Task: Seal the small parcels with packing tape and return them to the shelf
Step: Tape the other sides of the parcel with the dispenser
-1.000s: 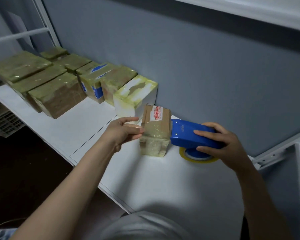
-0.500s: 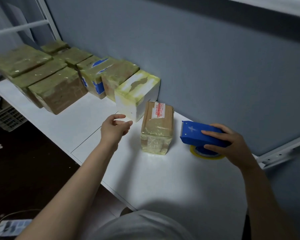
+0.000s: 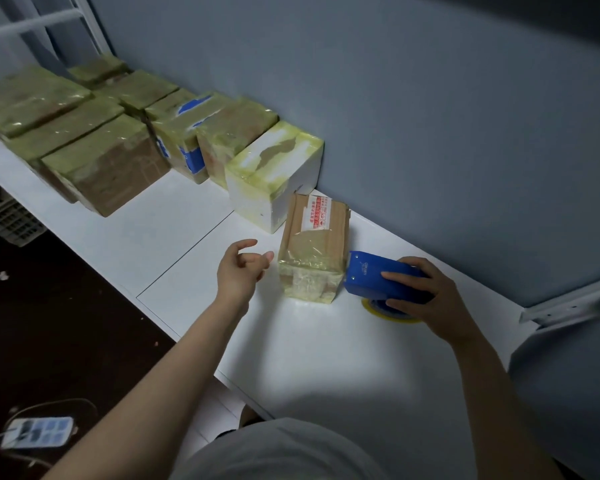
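Small parcel (image 3: 314, 247) sits on the shelf (image 3: 326, 358), tape over its near half only. Right hand (image 3: 426, 299) grips the blue tape dispenser (image 3: 374, 275), its nose against the parcel's right side. Left hand (image 3: 239, 271) is just left of the parcel, fingers loosely curled, holding nothing. Risk: pulling tape with the parcel unbraced — it slides or tips, and the tape wrinkles.

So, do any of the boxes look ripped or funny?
Yes. The white box has a ragged grey patch on its top, as if the surface tore away. The brown parcel beside it has wrinkled tape over only its near end.
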